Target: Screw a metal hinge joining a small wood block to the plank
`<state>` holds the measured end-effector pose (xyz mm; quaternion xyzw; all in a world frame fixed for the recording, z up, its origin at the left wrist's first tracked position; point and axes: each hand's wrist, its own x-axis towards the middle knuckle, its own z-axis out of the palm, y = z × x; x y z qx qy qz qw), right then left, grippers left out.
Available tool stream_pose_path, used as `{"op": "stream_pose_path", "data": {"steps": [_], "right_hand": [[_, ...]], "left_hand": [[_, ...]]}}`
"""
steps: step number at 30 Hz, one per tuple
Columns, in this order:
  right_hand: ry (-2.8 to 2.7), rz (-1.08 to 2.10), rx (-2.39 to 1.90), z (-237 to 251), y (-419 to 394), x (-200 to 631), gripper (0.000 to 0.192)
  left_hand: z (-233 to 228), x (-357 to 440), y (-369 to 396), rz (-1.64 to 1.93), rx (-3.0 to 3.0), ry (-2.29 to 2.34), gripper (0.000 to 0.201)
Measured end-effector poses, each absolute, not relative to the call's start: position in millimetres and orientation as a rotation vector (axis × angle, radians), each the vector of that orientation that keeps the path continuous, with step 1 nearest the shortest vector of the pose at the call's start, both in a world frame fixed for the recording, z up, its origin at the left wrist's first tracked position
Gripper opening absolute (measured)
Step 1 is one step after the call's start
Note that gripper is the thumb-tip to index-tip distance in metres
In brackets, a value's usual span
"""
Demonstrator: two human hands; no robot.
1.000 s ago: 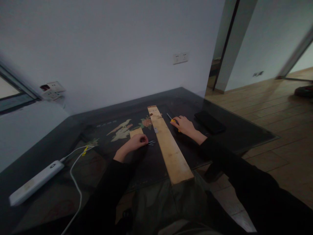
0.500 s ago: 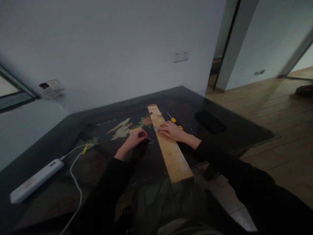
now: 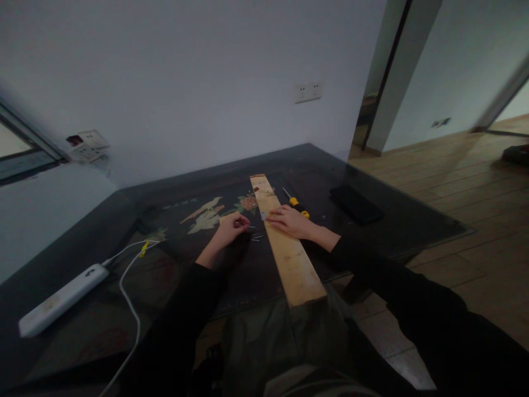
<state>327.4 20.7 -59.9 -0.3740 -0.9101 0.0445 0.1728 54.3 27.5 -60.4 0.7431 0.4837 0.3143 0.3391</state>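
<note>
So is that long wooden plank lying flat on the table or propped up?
Flat. The plank lies along the dark table, its near end past the table's edge, with the right hand resting on it.

White power strip (image 3: 58,299), black phone (image 3: 356,204)

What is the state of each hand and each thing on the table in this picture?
left hand: fingers curled, pinching a small screw, I think
right hand: open, flat on the wooden plank
wooden plank: lying flat, near end over the table edge
screws: loose on the table
screwdriver: lying untouched
phone: screen dark
power strip: cable attached
</note>
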Motion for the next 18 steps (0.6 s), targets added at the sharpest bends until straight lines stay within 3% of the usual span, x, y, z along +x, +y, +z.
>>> {"op": "stream_pose_path", "data": {"steps": [18], "right_hand": [[-2.613, 0.088, -1.069, -59.2, 18.7, 327.1, 0.05]], "left_hand": [[-59.3, 61.6, 27.1, 0.921, 1.893, 1.269, 0.014]]}}
